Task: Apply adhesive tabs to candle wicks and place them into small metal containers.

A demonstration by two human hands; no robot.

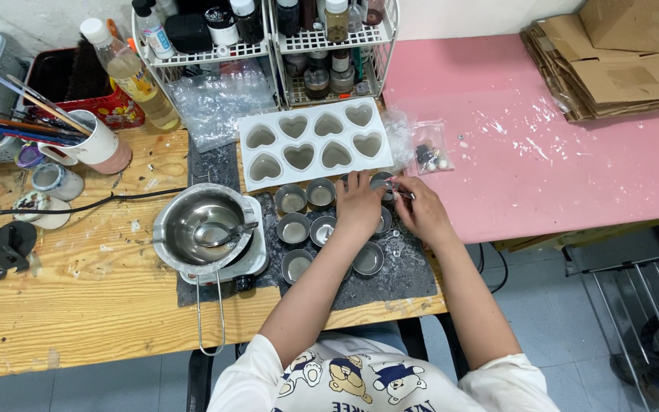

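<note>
My left hand rests over a group of several small round metal tins on a dark mat, its fingers on a tin at the back right. My right hand pinches a small thin metal piece just above that same tin. What exactly the piece is cannot be made out. A white silicone mould with heart-shaped cavities lies just behind the tins.
A steel pot with a spoon sits on a small burner at left. A clear bag of beads lies on the pink table. Wire racks of bottles, a brush cup and cardboard stand behind.
</note>
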